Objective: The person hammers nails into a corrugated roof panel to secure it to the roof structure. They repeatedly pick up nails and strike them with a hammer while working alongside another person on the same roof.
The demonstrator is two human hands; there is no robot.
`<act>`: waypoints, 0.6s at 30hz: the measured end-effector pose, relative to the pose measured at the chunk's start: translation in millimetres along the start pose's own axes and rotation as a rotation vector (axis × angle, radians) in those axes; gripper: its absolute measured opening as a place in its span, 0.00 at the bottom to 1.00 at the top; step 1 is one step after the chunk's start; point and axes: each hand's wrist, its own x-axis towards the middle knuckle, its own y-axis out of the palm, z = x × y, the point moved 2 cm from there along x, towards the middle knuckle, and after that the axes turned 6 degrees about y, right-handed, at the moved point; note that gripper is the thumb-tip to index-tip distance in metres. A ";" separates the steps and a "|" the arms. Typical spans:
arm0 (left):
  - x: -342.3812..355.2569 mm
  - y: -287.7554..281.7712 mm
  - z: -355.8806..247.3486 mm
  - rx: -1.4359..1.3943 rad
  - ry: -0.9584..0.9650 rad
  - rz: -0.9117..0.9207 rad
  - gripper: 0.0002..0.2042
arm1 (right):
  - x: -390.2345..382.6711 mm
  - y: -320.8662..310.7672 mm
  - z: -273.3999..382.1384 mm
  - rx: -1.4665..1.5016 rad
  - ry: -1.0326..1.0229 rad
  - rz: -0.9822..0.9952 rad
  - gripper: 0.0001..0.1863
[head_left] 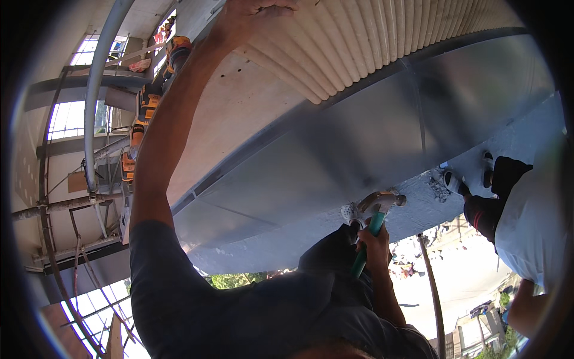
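My right hand is closed round the green handle of a claw hammer, low in front of my body with its metal head up. My left arm reaches to the top of the view. There my left hand is against the left part of a cream fluted panel, its fingers curled and partly cut off by the picture's edge. Whatever they may pinch is too hidden to name. The fluted strips lie beside a plain pale board with a few small dark holes.
Several yellow-and-black cordless tools stand in a row left of my arm. A grey metal panel runs below the fluted one. At right a person in a white shirt stands on the ledge. Metal pipes rise at left; ground shows far below.
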 end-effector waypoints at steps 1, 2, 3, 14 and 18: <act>6.8 4.0 7.1 0.028 0.030 0.009 0.13 | 4.8 2.1 -2.8 0.060 0.042 -0.006 0.18; 9.7 7.6 12.4 0.054 0.061 0.018 0.13 | 8.9 3.6 -2.8 0.108 0.044 0.031 0.18; 11.1 10.3 17.0 0.126 0.071 0.017 0.13 | 14.5 7.1 -1.6 0.157 0.040 0.064 0.18; 6.4 24.0 9.9 0.407 0.194 0.083 0.10 | 90.7 77.5 54.5 0.264 -0.210 0.157 0.17; 5.7 28.2 9.1 0.337 0.242 0.039 0.11 | 83.3 107.3 100.5 0.253 -0.525 0.336 0.20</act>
